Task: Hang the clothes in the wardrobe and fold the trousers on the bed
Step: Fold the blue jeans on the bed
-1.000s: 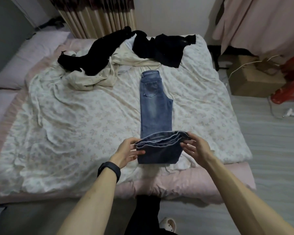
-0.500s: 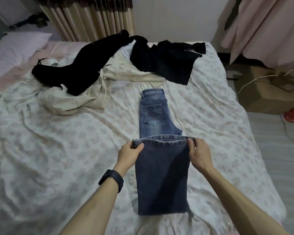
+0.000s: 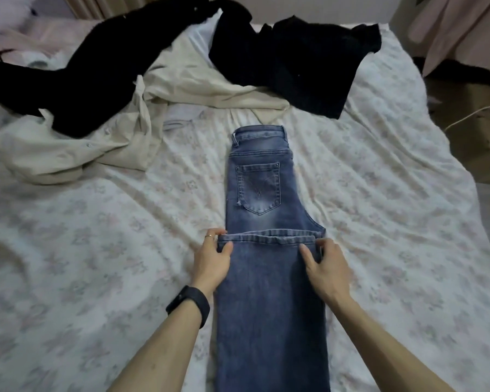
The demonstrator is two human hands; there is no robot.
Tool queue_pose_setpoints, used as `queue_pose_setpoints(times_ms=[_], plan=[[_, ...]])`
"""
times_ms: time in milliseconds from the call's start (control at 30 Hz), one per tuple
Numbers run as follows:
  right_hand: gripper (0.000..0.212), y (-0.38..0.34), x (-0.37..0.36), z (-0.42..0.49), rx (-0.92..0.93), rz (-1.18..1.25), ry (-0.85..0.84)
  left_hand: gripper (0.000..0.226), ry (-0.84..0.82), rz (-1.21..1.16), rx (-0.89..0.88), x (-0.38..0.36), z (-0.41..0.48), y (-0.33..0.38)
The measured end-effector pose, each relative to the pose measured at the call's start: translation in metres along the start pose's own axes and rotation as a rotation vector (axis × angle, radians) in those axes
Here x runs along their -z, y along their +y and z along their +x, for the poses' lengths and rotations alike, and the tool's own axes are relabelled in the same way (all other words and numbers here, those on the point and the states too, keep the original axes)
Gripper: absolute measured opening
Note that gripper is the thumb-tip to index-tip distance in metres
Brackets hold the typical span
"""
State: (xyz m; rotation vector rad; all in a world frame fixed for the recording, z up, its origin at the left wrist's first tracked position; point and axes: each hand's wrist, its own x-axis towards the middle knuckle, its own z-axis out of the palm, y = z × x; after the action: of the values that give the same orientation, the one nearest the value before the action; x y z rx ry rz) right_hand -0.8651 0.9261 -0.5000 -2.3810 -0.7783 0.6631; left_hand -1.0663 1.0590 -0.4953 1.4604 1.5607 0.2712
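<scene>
On the bed (image 3: 96,250), at the far left, a black garment (image 3: 77,77) and a cream shirt (image 3: 77,148) lie crumpled, waiting for hanging, I think. The left hand (image 3: 212,258) pinches the left hem corner of the jeans (image 3: 263,179) and the right hand (image 3: 323,267) pinches the right one, probably to keep the folded edge straight below the pocket. Another black top (image 3: 303,60) lies behind, more to the right. No wardrobe or other container is visible.

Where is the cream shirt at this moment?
In the head view, the cream shirt lies crumpled on the far left of the bed, left of the jeans waistband and partly under a long black garment.
</scene>
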Motion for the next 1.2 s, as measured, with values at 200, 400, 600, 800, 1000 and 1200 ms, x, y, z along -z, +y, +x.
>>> queue_pose_setpoints(times_ms=[200,400,600,800,1000,1200], plan=[[0.022,-0.009,0.001,0.012,-0.146,0.147,0.014,0.009,0.027,-0.045,0.047,0.011,0.009,0.004],[0.022,-0.006,0.004,0.031,-0.115,0.135,-0.035,0.01,-0.022,-0.105,0.1,0.01,0.027,-0.001],[0.025,-0.002,0.012,0.033,-0.122,0.26,-0.077,0.013,-0.058,-0.118,0.099,0.005,0.034,0.002],[0.026,-0.036,0.024,0.051,-0.123,0.331,0.02,0.02,0.017,-0.235,0.139,0.021,0.046,0.027],[0.022,-0.108,0.039,0.127,-0.02,0.386,0.097,0.021,0.108,-0.314,0.003,0.04,0.117,0.107],[0.012,-0.155,0.036,0.215,0.106,0.281,0.126,0.012,0.201,-0.148,-0.179,0.036,0.189,0.155]])
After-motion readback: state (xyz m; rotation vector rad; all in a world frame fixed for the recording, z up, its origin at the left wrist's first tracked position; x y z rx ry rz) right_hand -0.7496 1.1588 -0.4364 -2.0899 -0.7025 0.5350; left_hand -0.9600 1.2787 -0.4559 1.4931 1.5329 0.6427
